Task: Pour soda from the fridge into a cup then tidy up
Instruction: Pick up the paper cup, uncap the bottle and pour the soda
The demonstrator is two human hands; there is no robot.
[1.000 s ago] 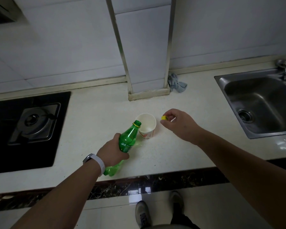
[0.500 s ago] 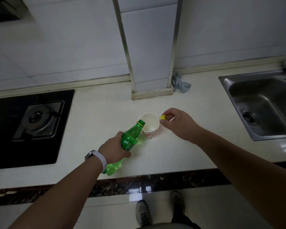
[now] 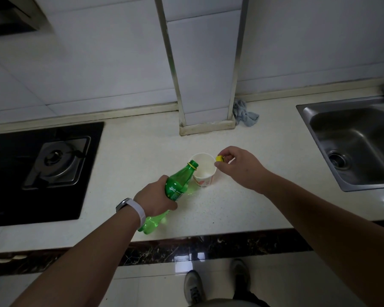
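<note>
A green soda bottle (image 3: 179, 185) is gripped around its middle by my left hand (image 3: 153, 196) and tilted, its uncapped mouth at the left rim of a white paper cup (image 3: 205, 173). The cup stands upright on the pale counter (image 3: 142, 151), and no stream of soda is visible. My right hand (image 3: 239, 168) rests just right of the cup, pinching the yellow bottle cap (image 3: 219, 158) between thumb and fingers, the thumb close to the cup's rim.
A black gas hob (image 3: 42, 169) lies to the left. A steel sink (image 3: 355, 142) is set in the counter at the right. A tiled pillar (image 3: 206, 85) rises behind the cup, with a grey rag (image 3: 245, 113) at its right foot.
The bottle has tipped further and its mouth has moved closer to the cup's rim. My right hand with the cap has stayed beside the cup.
</note>
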